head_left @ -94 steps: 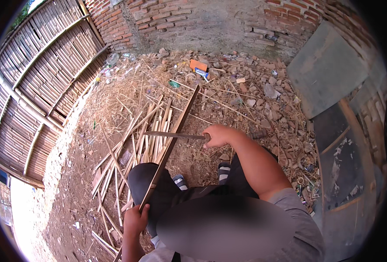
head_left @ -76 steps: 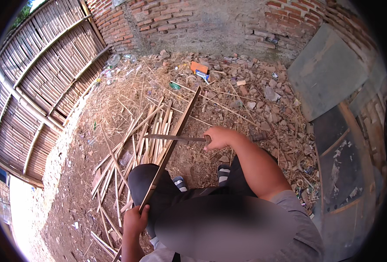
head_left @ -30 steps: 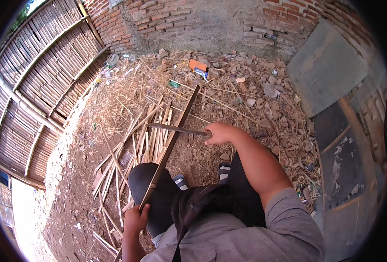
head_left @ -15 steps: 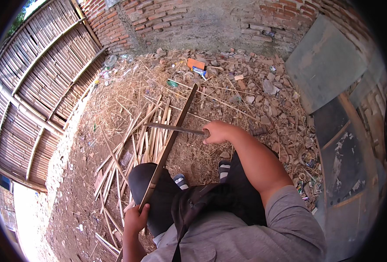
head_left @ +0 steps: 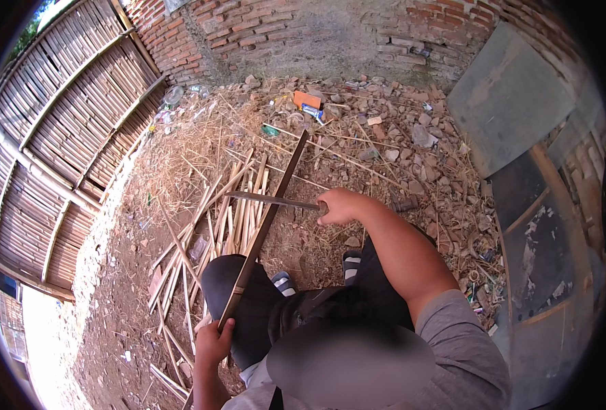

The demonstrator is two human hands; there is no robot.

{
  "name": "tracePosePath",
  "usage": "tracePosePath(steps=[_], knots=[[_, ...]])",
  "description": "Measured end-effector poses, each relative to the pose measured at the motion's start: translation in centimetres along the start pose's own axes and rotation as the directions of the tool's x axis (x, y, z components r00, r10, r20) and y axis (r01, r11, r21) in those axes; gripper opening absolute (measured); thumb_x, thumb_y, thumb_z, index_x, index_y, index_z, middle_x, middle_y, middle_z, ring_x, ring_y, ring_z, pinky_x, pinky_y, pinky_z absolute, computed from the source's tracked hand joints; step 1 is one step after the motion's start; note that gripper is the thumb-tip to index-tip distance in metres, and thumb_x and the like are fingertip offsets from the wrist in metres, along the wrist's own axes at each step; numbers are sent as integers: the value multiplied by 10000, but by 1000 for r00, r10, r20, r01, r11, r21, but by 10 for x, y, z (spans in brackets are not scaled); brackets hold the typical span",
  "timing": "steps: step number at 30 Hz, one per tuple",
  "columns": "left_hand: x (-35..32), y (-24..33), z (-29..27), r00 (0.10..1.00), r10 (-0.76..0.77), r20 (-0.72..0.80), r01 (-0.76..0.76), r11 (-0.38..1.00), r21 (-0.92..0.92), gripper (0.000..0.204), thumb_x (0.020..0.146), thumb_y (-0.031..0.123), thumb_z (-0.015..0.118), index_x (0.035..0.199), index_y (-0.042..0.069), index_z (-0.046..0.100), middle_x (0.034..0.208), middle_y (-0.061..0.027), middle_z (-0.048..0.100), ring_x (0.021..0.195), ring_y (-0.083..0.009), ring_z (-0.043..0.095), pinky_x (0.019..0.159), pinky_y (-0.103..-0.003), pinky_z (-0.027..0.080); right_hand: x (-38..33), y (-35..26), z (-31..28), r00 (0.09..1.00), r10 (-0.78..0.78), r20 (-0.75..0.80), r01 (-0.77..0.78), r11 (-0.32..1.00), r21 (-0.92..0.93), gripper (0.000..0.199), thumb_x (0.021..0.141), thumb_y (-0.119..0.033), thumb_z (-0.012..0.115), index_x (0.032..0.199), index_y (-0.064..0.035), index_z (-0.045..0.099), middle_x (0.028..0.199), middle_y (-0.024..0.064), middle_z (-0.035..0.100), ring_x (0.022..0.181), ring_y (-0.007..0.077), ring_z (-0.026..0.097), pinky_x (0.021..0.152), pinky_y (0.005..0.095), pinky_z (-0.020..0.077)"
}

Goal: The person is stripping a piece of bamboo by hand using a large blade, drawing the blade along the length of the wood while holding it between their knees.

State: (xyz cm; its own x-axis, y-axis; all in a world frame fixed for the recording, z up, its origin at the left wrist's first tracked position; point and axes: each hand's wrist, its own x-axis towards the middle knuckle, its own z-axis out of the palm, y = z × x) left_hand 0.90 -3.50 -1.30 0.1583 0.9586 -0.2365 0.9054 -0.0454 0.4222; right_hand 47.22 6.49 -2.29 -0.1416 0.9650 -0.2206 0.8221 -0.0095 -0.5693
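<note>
Over the split strips, hands grip bamboo strip [head_left: 265, 222] and blade [head_left: 272, 199].

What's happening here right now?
A person is working a long bamboo strip with a knife. The left hand grips the strip's near end by the knee; the right hand holds the knife with its blade laid across the strip. A pile of split bamboo pieces lies on the dirt ground beyond.
</note>
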Motion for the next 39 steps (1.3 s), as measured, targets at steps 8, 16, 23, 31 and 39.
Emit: tracePosePath(steps=[8, 16, 23, 31, 39], knots=[[0, 0, 0, 1000, 0, -1, 0, 1000, -2, 528, 957, 488, 591, 839, -15, 702, 665, -224, 649, 707, -418, 675, 657, -487, 498, -7, -4, -15, 999, 19, 26, -19, 1000, 3, 530, 780, -384, 779, 1176, -51, 664, 1021, 170, 691, 969, 336, 661, 833, 437, 517], [2, -8, 3, 1000, 30, -2, -30, 1000, -11, 531, 972, 456, 588, 794, -40, 647, 624, -200, 603, 622, -315, 644, 614, -445, 464, -11, -15, -14, 997, 31, 73, -26, 997, -69, 631, 775, -417, 782, 1271, -52, 644, 1148, 185, 681, 1072, 352, 648, 906, 443, 516], [4, -7, 2, 999, 42, -5, -42, 999, -6, 523, 970, 440, 597, 769, -41, 638, 609, -185, 596, 598, -285, 626, 598, -436, 458, -9, -3, -10, 1000, -9, 3, 9, 1000, -25, 558, 771, -405, 787, 1190, -59, 665, 1015, 160, 694, 968, 319, 669, 811, 433, 519], [3, -8, 2, 1000, 3, 20, -2, 1000, -29, 525, 959, 478, 590, 791, -10, 687, 661, -227, 638, 695, -415, 664, 652, -490, 481, -11, -14, -9, 999, -17, 30, 19, 996, -82, 507, 768, -401, 789, 1126, -62, 672, 1005, 158, 694, 962, 326, 668, 809, 431, 521], [5, -9, 0, 999, 26, 29, -26, 999, -24, 526, 973, 452, 589, 801, -41, 648, 614, -169, 593, 615, -233, 615, 609, -426, 459, -7, -8, -5, 999, -48, 2, 48, 996, -71, 514, 758, -387, 806, 1140, -66, 681, 1019, 156, 696, 955, 316, 667, 808, 425, 517]])
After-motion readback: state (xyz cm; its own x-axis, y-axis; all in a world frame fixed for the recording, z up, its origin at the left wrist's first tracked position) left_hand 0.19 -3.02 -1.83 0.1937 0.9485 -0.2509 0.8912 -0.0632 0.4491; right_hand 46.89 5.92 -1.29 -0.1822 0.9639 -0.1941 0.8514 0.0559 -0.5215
